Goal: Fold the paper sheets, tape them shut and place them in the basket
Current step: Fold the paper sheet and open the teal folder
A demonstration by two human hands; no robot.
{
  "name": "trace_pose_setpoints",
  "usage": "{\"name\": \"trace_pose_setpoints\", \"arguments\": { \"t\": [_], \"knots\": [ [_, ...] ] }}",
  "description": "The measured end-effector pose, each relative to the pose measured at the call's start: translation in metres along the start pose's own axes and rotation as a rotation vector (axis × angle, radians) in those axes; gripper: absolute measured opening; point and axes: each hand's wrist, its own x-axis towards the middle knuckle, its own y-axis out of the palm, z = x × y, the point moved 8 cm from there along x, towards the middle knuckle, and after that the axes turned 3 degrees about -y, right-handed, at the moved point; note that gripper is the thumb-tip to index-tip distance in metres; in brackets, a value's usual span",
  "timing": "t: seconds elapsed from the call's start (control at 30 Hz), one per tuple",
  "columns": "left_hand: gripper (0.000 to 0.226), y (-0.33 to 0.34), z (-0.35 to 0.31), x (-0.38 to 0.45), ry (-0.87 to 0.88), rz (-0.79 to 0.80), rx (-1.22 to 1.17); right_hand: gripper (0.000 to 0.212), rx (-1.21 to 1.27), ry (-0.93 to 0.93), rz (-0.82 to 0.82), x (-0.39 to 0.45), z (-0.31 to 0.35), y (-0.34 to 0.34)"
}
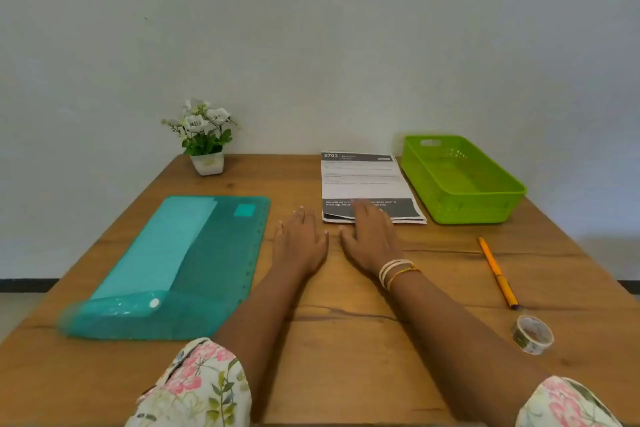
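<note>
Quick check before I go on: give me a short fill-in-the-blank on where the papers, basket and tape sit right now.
1. The right hand rests its fingers on the ____ edge of the papers.
2. The basket holds ____ folded sheets.
3. The tape lies just beyond the near end of the ____.
4. The left hand lies flat on the ____.

Missing words: near; no; pen; table

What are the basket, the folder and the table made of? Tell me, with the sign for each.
Basket: likely moulded plastic, bright green, perforated walls.
Folder: seems soft translucent plastic, glossy teal, paper showing through.
Table: looks like wood, matte brown, with grain and a crack.
</note>
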Motion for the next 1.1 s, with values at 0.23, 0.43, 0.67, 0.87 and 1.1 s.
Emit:
{"name": "trace_pose_setpoints", "arguments": {
  "t": [0.23, 0.43, 0.67, 0.87, 1.1],
  "knots": [
    [0.058, 0.007, 0.009, 0.007, 0.022, -0.098, 0.068, 0.033, 0.111, -0.045, -0.03, 0.039, 0.002, 0.022],
    [0.057, 0.003, 0.006, 0.005, 0.008, -0.124, 0.041, 0.023, 0.107, -0.016, -0.114, 0.041, -0.007, 0.016],
    [0.037, -0.027, 0.017, -0.006, -0.254, -0.058, -0.72, 0.016, 0.428, 0.019, -0.371, 0.013, 0.005, -0.032],
    [0.051, -0.06, 0.044, -0.029, -0.557, 0.049, -1.313, 0.009, 0.659, -0.136, -0.402, -0.038, 0.041, -0.06],
    [0.061, -0.089, 0.119, -0.085, -0.683, -0.18, -1.455, 0.017, 0.898, -0.113, -0.255, -0.07, 0.055, -0.057]
  ]
}}
